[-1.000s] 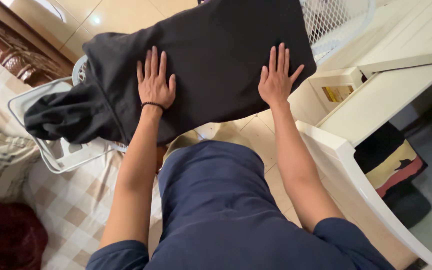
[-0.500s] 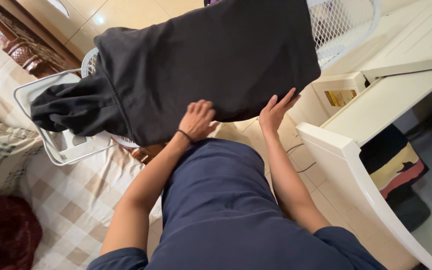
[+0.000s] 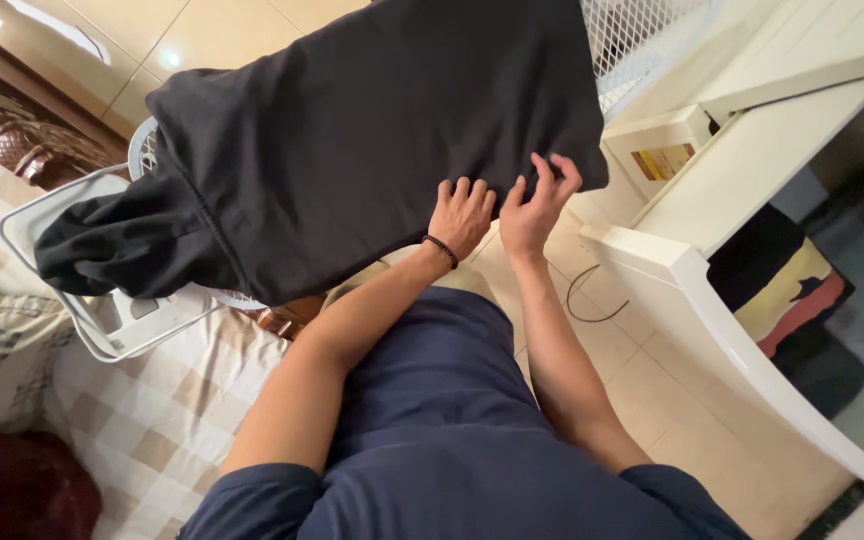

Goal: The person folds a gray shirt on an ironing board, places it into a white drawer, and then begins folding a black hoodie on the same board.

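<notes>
Both hands close on the near hem of the black sweatshirt — left hand, right hand — soft, limp, light cloth, best pinched at that edge

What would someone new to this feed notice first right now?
A big black garment fills the upper middle, spread over a white mesh basket. At its near edge the left hand and right hand sit close together, fingers on the cloth. An open white drawer holding folded clothes stands at right.
</notes>
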